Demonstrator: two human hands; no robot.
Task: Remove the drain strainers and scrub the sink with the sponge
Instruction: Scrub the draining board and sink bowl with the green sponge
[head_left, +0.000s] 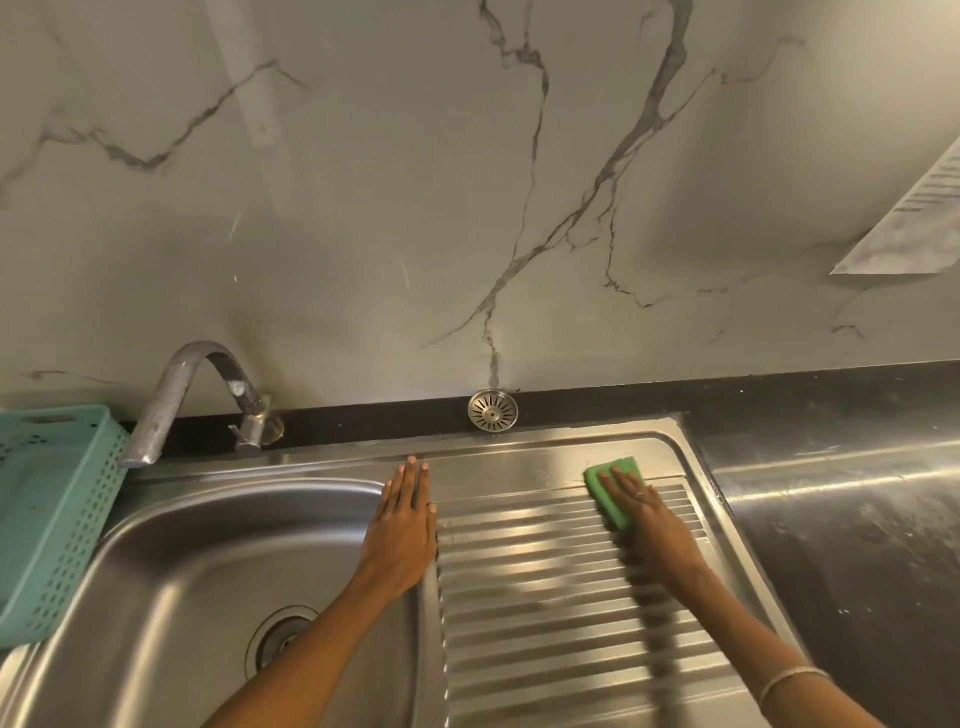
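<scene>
Head view shows the work from left to right. At the left edge of the counter stands a teal plastic basket (57, 514). Next comes the steel sink (171, 561); its drain (280, 636) seems to be without a strainer, though an arm covers part of it. Behind the basin's back rim stands the curved tap (182, 395). The left hand (402, 525) lies flat on the ridge between basin and drainboard (545, 623), fingers straight and together, holding nothing. One drain strainer (493, 410) leans on the dark ledge at the back edge, against the wall. I cannot see any second strainer. The right hand (644, 512) presses the green sponge (615, 491) on the drainboard near its far right corner, with straight fingers on top of it.

My judgement: the removing step is done for at least one strainer, and the scrubbing is going on at the drainboard; the basin itself probably remains to be scrubbed.

Right of the sink, the steel counter (831, 519) looks dull and spotted. The wall (415, 208) is pale marble with dark veins, and a printed paper (914, 218) hangs at its right edge
</scene>
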